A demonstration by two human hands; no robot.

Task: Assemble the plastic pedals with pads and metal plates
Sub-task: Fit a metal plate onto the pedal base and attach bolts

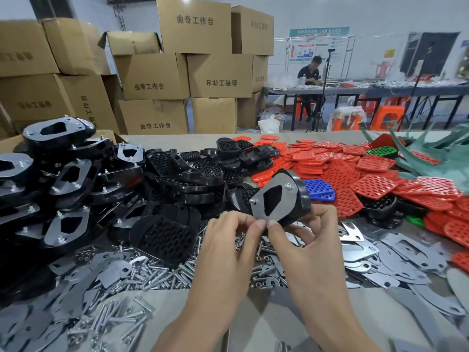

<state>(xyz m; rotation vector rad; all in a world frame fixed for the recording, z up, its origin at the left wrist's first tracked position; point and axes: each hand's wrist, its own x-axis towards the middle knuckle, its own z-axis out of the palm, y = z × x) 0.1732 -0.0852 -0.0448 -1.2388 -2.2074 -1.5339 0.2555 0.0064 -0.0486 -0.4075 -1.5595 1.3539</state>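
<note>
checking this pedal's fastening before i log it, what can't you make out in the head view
Lowest corner of the metal plate on the held pedal: covered by fingertips of both hands, so any bolt or nut there is unseen.
What the left hand pinches: hidden between its fingers.
The pedal's pad side: turned away from the camera, partly behind the right hand.
Stacked pedals at left: cut off by the frame edge.

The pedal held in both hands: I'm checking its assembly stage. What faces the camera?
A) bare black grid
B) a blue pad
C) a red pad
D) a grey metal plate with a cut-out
D: the pedal shows a grey metal plate with a dark cut-out and a nut, held by the left hand and right hand.
</note>
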